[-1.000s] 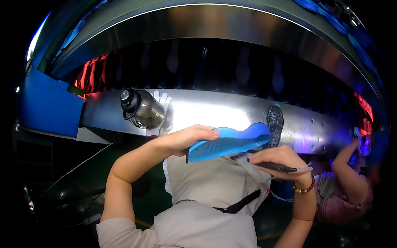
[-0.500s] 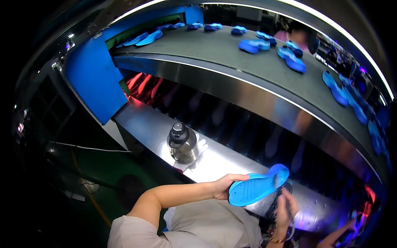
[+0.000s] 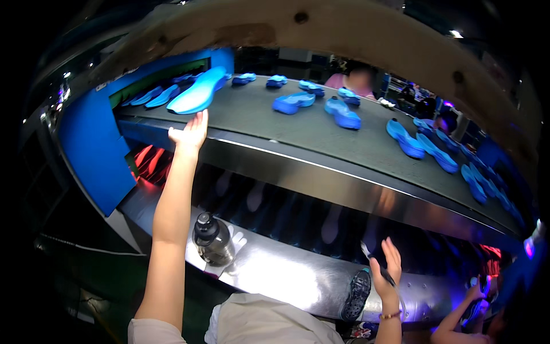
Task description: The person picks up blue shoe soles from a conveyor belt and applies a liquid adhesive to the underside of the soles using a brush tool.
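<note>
My left hand [image 3: 189, 135] reaches up to the near edge of the grey conveyor belt [image 3: 298, 132], fingers spread and holding nothing. A long blue shoe sole [image 3: 197, 92] lies just beyond its fingertips on the belt; I cannot tell whether they still touch. My right hand [image 3: 387, 275] is low over the shiny steel ledge [image 3: 286, 275], fingers partly raised, with a thin dark tool [image 3: 375, 264] pinched in it. A dark sole-shaped pad [image 3: 356, 295] sits just left of that hand.
Several blue soles [image 3: 344, 112] ride the belt toward the right. A dark bottle [image 3: 213, 239] stands on the ledge beside my left arm. A blue panel [image 3: 94, 149] closes the left end. Another person's hand [image 3: 475, 292] works at the lower right.
My left hand has carried the blue sole from in front of my chest up to the belt and opened. My view has tilted upward. The right hand keeps the thin tool.
</note>
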The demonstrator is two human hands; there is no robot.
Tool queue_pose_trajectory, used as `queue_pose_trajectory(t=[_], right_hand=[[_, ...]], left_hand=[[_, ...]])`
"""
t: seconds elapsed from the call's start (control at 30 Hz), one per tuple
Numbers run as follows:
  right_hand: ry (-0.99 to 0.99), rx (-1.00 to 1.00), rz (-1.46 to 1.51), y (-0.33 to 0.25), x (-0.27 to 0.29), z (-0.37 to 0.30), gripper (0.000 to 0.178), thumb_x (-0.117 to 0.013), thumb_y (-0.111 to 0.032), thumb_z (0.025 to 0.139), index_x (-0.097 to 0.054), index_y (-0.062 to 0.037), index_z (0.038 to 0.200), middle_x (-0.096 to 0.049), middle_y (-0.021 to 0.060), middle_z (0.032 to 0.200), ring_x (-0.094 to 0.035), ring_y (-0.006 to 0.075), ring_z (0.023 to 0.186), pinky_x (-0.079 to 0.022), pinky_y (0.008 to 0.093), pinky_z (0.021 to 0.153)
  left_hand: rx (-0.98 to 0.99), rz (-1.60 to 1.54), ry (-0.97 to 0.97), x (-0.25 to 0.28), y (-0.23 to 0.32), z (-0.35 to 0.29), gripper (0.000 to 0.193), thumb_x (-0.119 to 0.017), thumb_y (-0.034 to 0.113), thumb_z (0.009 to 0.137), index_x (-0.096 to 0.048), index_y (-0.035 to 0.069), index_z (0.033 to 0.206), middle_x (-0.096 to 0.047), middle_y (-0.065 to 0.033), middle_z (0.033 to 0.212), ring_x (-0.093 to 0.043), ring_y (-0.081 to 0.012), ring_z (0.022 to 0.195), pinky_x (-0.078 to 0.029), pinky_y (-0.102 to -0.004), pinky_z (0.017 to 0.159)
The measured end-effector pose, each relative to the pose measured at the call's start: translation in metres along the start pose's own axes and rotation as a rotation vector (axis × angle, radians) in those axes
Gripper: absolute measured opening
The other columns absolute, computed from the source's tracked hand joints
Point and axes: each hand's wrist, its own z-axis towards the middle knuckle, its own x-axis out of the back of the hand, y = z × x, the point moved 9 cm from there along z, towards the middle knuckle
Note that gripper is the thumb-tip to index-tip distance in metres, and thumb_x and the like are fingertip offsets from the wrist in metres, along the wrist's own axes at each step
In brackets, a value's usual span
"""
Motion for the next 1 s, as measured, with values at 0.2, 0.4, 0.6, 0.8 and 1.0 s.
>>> queue_pose_trajectory(t=[0.2,0.4,0.6,0.8,1.0], right_hand=[[0.085,0.099,-0.539,0.006,-0.023,0.065,0.09,-0.063,-0.033,0.071,-0.014,0.0059,0.134,-0.011,0.026,0.14,-0.01,0.0381,0.131,-0.011,0.0447,0.106],[0.163,0.144,-0.672,0.042,-0.043,0.072,0.105,-0.063,-0.03,0.065,0.008,0.003,0.135,0.01,0.0251,0.141,0.013,0.0363,0.132,0.004,0.0461,0.107],[0.182,0.222,-0.714,0.059,-0.058,0.069,0.102,-0.059,-0.035,0.066,0.006,0.0019,0.136,0.01,0.0262,0.141,0.012,0.0404,0.131,0.005,0.0498,0.105],[0.223,0.235,-0.677,0.056,-0.057,0.066,0.105,-0.062,-0.034,0.063,0.005,0.0002,0.137,0.01,0.0252,0.141,0.01,0.0409,0.131,0.004,0.0496,0.105],[0.203,0.224,-0.699,0.057,-0.048,0.067,0.104,-0.058,-0.027,0.063,0.011,0.0005,0.135,0.013,0.0251,0.141,0.016,0.0395,0.13,0.007,0.0498,0.105]], left_hand=[[0.133,0.829,-0.067,0.015,-0.127,0.008,0.054,-0.048,0.034,0.084,-0.037,-0.003,0.122,-0.048,-0.0176,0.117,-0.05,-0.0283,0.105,-0.041,-0.0398,0.09],[-0.099,1.735,-0.319,-0.022,-0.21,0.031,0.06,-0.059,0.018,0.074,-0.037,-0.005,0.125,-0.045,-0.0203,0.124,-0.045,-0.0261,0.115,-0.036,-0.0317,0.095],[-0.752,2.273,-0.537,-0.047,-0.236,0.054,0.064,-0.06,0.023,0.071,-0.038,0.0,0.127,-0.036,-0.0181,0.133,-0.032,-0.0281,0.125,-0.025,-0.037,0.103],[-0.754,2.965,-0.583,-0.021,-0.246,0.058,0.038,-0.059,0.023,0.074,-0.053,0.003,0.106,-0.052,-0.0124,0.112,-0.045,-0.0269,0.11,-0.035,-0.0395,0.093],[-0.781,3.015,-0.987,-0.032,-0.284,-0.006,0.032,-0.06,0.019,0.074,-0.055,0.004,0.102,-0.058,-0.009,0.102,-0.052,-0.0247,0.101,-0.038,-0.0379,0.087]])
